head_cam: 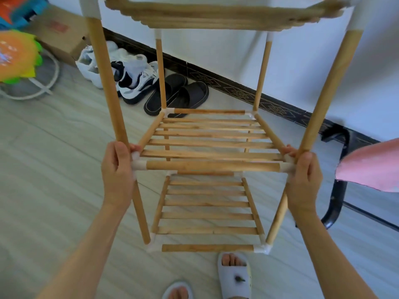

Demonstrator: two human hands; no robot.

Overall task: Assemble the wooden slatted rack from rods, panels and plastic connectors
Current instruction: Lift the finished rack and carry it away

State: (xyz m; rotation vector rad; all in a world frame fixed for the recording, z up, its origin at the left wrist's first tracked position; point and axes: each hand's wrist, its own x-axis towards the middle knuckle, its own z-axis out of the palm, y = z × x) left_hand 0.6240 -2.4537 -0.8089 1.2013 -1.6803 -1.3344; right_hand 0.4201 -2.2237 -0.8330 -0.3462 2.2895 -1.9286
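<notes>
- Rack [212,145] stands on the floor [54,152], 3 slatted shelves joined by rods.
- Left hand [117,169] grips the middle shelf's front-left connector [138,165].
- Right hand [303,175] grips the front-right connector [287,167].

A wooden slatted rack [212,145] stands on the floor [54,152] with three slatted shelves joined by rods and white plastic connectors. The left hand [117,171] grips the middle shelf's front left connector [138,164]; the right hand [303,175] grips the front right connector [288,166]. Sneakers [129,76] and black slippers [179,93] lie by the wall beyond. Two slippered feet [234,275] show below.
</notes>
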